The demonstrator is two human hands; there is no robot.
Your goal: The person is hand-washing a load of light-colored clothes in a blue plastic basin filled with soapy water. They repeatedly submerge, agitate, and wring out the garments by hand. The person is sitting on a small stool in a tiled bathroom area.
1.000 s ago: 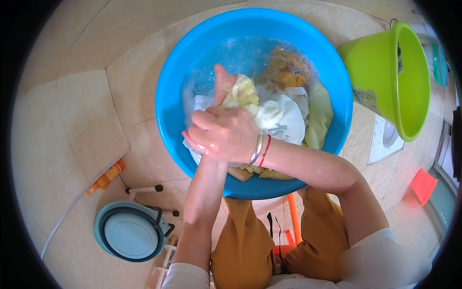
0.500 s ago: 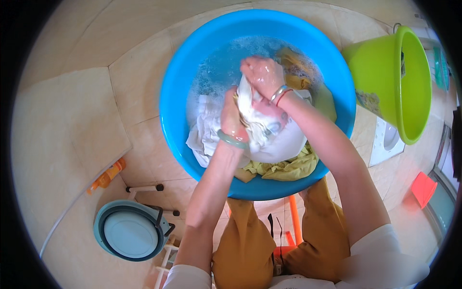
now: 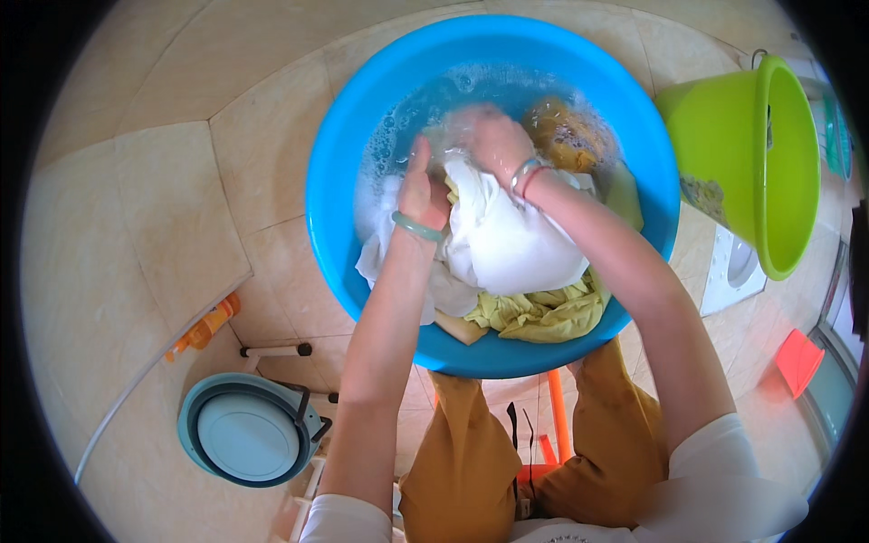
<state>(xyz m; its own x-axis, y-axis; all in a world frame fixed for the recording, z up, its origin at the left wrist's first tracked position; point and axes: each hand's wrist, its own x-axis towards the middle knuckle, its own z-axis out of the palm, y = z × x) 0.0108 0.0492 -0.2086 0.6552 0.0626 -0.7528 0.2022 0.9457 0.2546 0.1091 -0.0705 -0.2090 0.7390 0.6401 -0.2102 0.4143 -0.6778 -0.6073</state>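
Note:
A big blue basin (image 3: 328, 213) holds soapy water and wet clothes. A white cloth garment (image 3: 520, 249) lies bunched in its middle, partly out of the water. My left hand (image 3: 422, 188), with a green bangle at the wrist, is open against the left side of this garment; one digit points up and the others are partly hidden. My right hand (image 3: 493, 143), wearing a silver bangle and a red cord, is at the garment's far end at the water's surface. Its fingers are smeared by motion and splashing. Near the front rim sits a yellow-green garment (image 3: 539, 312); a brown cloth (image 3: 575, 145) floats at the back right.
A lime-green bucket (image 3: 715, 136) lies tipped to the basin's right, by a white floor toilet (image 3: 735, 267). On the left are an orange bottle (image 3: 210, 324) and a grey-blue folding basin (image 3: 249, 436). A red dustpan-like piece (image 3: 798, 362) is at the far right.
The white garment, earlier bunched up between both hands, now lies spread lower over the pile. My left hand has shifted left and opened; my right hand has dipped to the water.

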